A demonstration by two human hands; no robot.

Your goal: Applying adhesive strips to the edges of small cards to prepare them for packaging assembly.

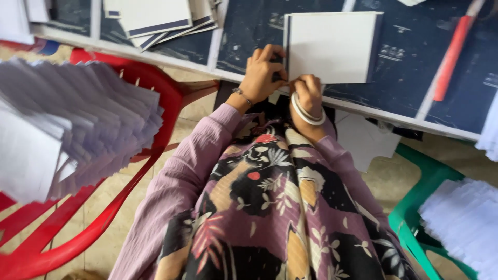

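Both hands (282, 78) together (fingers (267, 54) curled)

Worn on the head, looking steeply down over a patterned lap to the near edge of a dark table (410, 62); close in, tilted a little, with a red chair (155, 98) left and a green chair (420, 186) right

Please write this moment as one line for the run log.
left hand: pressing white board corner | right hand: pinching same corner | board: flat on dark table
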